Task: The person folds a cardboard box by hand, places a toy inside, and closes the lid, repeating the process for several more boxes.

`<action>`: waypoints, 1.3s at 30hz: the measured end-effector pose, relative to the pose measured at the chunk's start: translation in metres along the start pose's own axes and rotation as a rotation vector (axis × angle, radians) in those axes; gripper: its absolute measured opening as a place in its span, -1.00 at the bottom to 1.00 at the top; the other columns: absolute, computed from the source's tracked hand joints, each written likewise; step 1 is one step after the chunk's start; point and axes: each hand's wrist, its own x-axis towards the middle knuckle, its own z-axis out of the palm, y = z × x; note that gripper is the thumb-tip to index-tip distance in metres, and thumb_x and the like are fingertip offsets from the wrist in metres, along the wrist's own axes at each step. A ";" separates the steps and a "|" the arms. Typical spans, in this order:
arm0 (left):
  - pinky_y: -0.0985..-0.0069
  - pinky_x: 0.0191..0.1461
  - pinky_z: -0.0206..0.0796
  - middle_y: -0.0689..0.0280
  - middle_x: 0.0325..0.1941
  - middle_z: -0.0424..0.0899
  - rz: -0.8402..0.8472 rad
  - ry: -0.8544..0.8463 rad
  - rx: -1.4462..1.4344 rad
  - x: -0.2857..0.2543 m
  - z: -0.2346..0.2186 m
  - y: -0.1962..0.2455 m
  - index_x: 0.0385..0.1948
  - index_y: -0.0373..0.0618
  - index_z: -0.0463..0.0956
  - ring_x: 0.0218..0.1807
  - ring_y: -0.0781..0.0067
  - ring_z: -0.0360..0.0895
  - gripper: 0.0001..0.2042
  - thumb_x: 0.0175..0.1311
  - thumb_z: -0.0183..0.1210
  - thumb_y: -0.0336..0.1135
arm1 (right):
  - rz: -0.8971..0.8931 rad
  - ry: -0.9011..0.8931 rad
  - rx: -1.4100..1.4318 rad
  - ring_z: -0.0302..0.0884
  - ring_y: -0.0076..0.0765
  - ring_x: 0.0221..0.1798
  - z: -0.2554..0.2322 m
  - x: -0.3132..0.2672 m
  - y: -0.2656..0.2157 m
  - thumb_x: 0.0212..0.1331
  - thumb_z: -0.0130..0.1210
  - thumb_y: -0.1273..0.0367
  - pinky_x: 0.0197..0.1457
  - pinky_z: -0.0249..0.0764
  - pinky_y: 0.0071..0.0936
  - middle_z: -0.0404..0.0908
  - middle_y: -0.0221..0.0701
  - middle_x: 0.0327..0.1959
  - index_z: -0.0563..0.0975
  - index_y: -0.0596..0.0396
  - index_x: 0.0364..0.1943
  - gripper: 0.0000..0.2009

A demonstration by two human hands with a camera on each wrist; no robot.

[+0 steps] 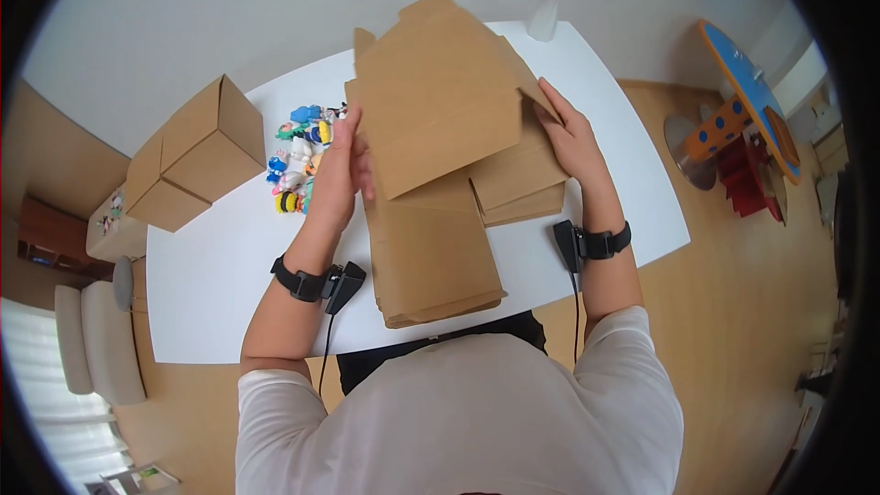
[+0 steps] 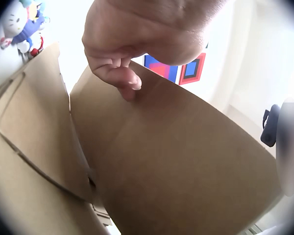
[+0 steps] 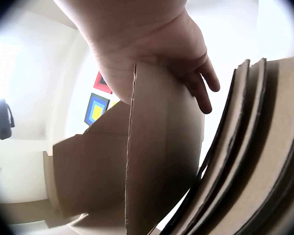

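Nearest the person, a stack of flattened cardboard boxes (image 1: 440, 261) lies at the near edge of the white table (image 1: 211, 284), its near end close to that edge, with a second, shorter pile angled off toward the right edge. Above the stack both hands lift one flat box blank (image 1: 440, 96) clear of the pile. The left hand (image 1: 337, 174) grips the blank's left edge; the left wrist view shows its fingers (image 2: 122, 73) curled over the top of the cardboard. The right hand (image 1: 573, 137) clasps the right edge, and the right wrist view shows the cardboard edge pressed into its palm with the fingers (image 3: 201, 83) wrapped behind the panel, the stacked sheets fanned just beside it.

Beyond the left hand, a heap of small colourful toy figures (image 1: 302, 156) sits near the middle of the table. Toward the left edge stands an assembled cardboard box (image 1: 192, 156), closed. At the far edge a white vase (image 1: 544, 14) holds a few stems.

The blank is held only by its edges, so it looks liable to buckle or slip if either grip loosens. Its loose flaps swing near the toy figures and could sweep some away. A wide lift toward the far edge might also knock the vase, which looks light and narrow.
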 end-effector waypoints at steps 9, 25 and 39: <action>0.22 0.34 0.25 0.17 0.56 0.06 0.113 0.022 0.127 0.022 0.016 0.005 0.51 -0.16 -0.14 0.46 0.22 0.19 -0.17 0.42 -0.04 0.22 | -0.040 0.102 0.048 0.44 -0.20 0.31 0.019 0.010 0.003 0.44 -0.07 0.22 0.37 0.30 -0.32 0.39 -0.18 0.36 0.30 0.21 0.35 -0.50; 0.32 0.18 0.48 0.31 0.10 0.57 -0.044 0.007 -0.643 0.007 0.001 0.035 0.14 -0.11 0.41 0.11 0.43 0.54 -0.63 0.41 0.15 -0.17 | 0.112 -0.031 0.710 0.44 -0.17 0.30 0.039 -0.011 -0.014 0.46 -0.10 0.12 0.34 0.34 -0.23 0.37 -0.16 0.36 0.26 0.18 0.37 -0.46; 0.33 0.19 0.46 0.22 0.15 0.48 0.935 0.380 0.270 -0.058 -0.033 0.117 -0.05 -0.21 0.58 0.12 0.25 0.56 -0.68 0.12 0.30 -0.60 | -0.208 0.203 0.634 0.36 -0.09 0.35 -0.014 0.030 -0.084 0.50 -0.26 0.03 0.37 0.33 -0.19 0.34 -0.01 0.33 0.17 0.21 0.40 -0.40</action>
